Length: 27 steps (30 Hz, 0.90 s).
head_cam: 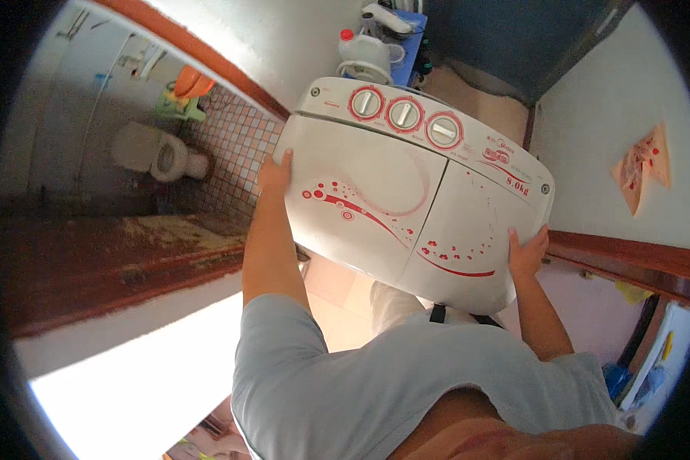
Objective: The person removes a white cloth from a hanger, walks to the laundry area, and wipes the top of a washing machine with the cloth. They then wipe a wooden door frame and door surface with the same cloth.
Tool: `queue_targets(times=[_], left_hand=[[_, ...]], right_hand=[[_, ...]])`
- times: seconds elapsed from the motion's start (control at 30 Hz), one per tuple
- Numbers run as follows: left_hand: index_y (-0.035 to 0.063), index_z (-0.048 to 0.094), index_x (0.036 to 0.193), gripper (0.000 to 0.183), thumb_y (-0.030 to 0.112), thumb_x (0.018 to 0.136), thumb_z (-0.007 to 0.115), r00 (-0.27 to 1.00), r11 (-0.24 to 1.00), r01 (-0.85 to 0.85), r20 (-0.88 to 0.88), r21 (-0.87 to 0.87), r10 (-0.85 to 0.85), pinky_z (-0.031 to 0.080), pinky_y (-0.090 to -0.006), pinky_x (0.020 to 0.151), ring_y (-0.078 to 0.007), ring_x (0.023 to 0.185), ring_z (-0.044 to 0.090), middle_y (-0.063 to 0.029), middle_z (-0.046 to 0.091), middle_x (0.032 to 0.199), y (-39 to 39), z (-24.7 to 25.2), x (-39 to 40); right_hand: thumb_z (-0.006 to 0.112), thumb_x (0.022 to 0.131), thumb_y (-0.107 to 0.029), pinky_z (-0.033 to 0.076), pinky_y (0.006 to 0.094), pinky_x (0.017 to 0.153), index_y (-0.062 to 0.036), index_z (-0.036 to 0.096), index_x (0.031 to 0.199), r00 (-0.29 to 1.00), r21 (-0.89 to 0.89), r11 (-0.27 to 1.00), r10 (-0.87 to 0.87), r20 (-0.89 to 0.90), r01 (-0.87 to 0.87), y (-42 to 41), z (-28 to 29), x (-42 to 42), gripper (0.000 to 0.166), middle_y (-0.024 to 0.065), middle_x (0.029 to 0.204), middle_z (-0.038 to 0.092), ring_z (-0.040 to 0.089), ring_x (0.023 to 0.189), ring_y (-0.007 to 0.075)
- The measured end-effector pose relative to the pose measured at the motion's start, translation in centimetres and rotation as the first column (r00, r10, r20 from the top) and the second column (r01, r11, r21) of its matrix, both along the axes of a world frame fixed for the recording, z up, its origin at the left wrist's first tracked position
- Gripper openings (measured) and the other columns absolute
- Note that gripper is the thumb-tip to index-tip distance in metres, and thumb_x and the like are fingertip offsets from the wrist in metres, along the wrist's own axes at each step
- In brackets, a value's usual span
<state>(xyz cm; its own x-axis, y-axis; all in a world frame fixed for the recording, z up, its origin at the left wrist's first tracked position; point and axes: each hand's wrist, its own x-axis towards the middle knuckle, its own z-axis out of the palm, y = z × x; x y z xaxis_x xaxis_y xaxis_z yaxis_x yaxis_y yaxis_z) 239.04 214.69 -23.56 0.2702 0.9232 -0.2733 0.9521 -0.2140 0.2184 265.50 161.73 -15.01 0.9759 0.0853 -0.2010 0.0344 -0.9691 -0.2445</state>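
Note:
Right in front of my body stands a white Midea twin-tub washing machine (368, 172), skewed in the narrow passage. Red swirls and flowers decorate its two lids. Three round control knobs (405, 115) line the panel at its far side. My left hand (274, 172) grips the left side edge, thumb on top and the other fingers hidden down the side. On the right side, my right hand (527, 250) holds the edge near the front corner, its thumb raised along the lid. The machine's lower body and base are mostly hidden beneath its top.
Past the left doorframe (253, 92) lie a toilet (169, 155), a tiled floor and an orange basin (193, 81). Beyond the machine, a white jug (365, 49) stands by a blue stand (411, 46). A wall (598, 126) borders the right, with another doorway below it.

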Motion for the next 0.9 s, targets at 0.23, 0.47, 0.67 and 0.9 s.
queue_targets(times=[0.23, 0.47, 0.67, 0.9], left_hand=[[-0.0035, 0.050, 0.116, 0.078, 0.067, 0.086, 0.036, 0.995, 0.994, -0.070, -0.077, -0.083, 0.064, 0.046, -0.0456, 0.089, -0.0363, 0.107, 0.056, -0.0225, 0.057, 0.113, -0.2, 1.0, 0.6], [-0.0045, 0.052, 0.110, 0.073, 0.064, 0.085, 0.044, 0.998, 0.999, -0.040, 0.047, 0.001, 0.040, 0.046, -0.0471, 0.086, -0.0385, 0.104, 0.055, -0.0240, 0.056, 0.113, -0.8, -1.4, -0.8], [-0.0046, 0.053, 0.096, 0.065, 0.059, 0.084, 0.048, 0.991, 1.000, 0.019, 0.134, 0.010, -0.020, 0.045, -0.0505, 0.080, -0.0425, 0.095, 0.056, -0.0270, 0.058, 0.099, -1.3, -0.6, -2.9], [-0.0034, 0.052, 0.095, 0.066, 0.061, 0.084, 0.048, 0.985, 0.995, -0.036, 0.170, 0.096, 0.019, 0.045, -0.0489, 0.079, -0.0404, 0.091, 0.058, -0.0237, 0.059, 0.094, -3.5, -1.7, -4.7]], right_hand=[[0.066, 0.078, -0.050, 0.032, 0.0506, 0.103, 0.0003, 0.013, 0.144, 1.000, 0.029, 1.000, 0.006, -0.013, -0.005, 0.5, 1.6, 0.0, 0.098, 0.0289, 0.141, 0.022, 0.030, 0.128, 0.0432], [0.066, 0.080, -0.045, 0.034, 0.0483, 0.101, -0.0009, 0.016, 0.143, 0.997, 0.013, 0.999, -0.038, 0.072, 0.037, 1.0, 0.3, -0.8, 0.092, 0.0275, 0.140, 0.026, 0.034, 0.127, 0.0402], [0.068, 0.080, -0.040, 0.033, 0.0446, 0.103, -0.0019, 0.019, 0.143, 0.992, 0.050, 0.999, 0.009, 0.128, -0.016, -1.4, -1.8, 0.5, 0.089, 0.0231, 0.140, 0.032, 0.036, 0.127, 0.0382], [0.067, 0.082, -0.036, 0.031, 0.0437, 0.106, -0.0043, 0.020, 0.143, 0.996, 0.331, 0.941, -0.085, 0.034, 0.069, -0.6, -2.7, 2.6, 0.084, 0.0200, 0.144, 0.030, 0.034, 0.129, 0.0340]])
